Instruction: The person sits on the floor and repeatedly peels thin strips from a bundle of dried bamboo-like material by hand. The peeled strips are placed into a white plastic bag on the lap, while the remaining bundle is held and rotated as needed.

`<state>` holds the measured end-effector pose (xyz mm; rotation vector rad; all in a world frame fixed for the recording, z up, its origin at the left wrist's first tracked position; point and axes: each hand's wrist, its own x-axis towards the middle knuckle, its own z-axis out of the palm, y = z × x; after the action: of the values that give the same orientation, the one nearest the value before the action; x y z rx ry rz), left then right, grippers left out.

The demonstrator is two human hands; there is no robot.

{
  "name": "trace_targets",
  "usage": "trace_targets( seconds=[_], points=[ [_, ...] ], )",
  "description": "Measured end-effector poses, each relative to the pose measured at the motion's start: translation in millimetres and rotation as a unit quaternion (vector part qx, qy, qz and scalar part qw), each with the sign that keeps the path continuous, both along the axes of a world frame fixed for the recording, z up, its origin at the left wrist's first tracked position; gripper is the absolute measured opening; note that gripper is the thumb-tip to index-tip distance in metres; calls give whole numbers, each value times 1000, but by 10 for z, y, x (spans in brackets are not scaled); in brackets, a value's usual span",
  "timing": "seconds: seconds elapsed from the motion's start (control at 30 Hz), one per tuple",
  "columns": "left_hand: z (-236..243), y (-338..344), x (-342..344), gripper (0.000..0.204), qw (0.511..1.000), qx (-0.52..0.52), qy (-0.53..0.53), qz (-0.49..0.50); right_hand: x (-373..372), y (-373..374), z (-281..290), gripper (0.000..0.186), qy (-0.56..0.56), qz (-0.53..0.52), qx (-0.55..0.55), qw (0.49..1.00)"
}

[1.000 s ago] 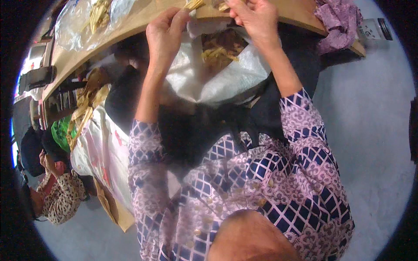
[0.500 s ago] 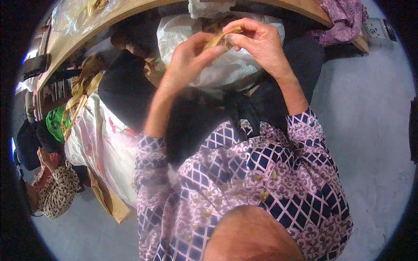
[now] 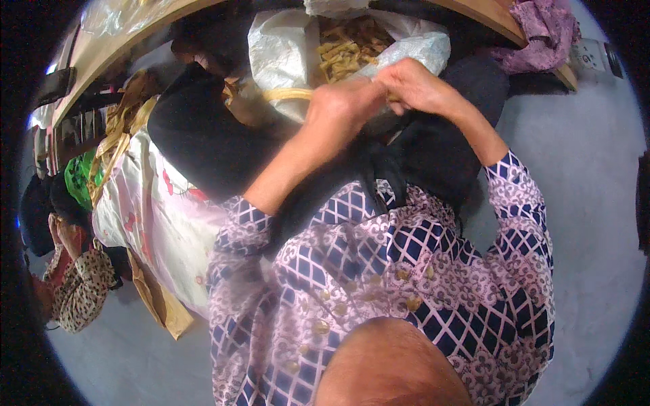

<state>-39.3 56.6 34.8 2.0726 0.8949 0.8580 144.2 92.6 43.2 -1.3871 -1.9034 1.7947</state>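
Observation:
Both hands meet over the front edge of an open white sack (image 3: 281,51). My left hand (image 3: 342,105) is closed, its back toward me and a little blurred. From under it a pale tan strip of dried husk or leaf (image 3: 288,94) sticks out to the left. My right hand (image 3: 416,86) is pinched right against the left one, with a bit of the tan strip showing at its fingertips. The fingers of the left hand are mostly hidden. Inside the sack lie many small folded tan pieces (image 3: 353,49).
A wooden table edge (image 3: 145,51) curves across the top, with clear plastic on it at left. Purple cloth (image 3: 542,34) hangs at right. Long dried strips (image 3: 122,145) lie on a white patterned cloth or bag (image 3: 159,223) at left, near flat brown cardboard (image 3: 159,298).
My hands have come down and nearer each other, the left moving right. The strip between the fingertips now trails left from my left hand, and the sack's contents show.

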Motion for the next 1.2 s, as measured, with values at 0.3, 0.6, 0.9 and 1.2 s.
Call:
trace_targets(
  seconds=[0.3,0.6,0.9,1.2],
  points=[
    [446,121,-334,10,984,-179,-11,-17,-191,-429,517,20,191,46,-230,953],
    [201,266,-317,24,788,-544,-276,-82,-370,-35,549,30,151,-66,119,979],
    [-95,44,-133,16,676,-642,-361,-8,-349,-159,169,22,-16,-17,377,926],
    [-94,12,-36,23,819,-405,-327,243,-492,-293,164,22,-72,-220,265,936]
  ],
)
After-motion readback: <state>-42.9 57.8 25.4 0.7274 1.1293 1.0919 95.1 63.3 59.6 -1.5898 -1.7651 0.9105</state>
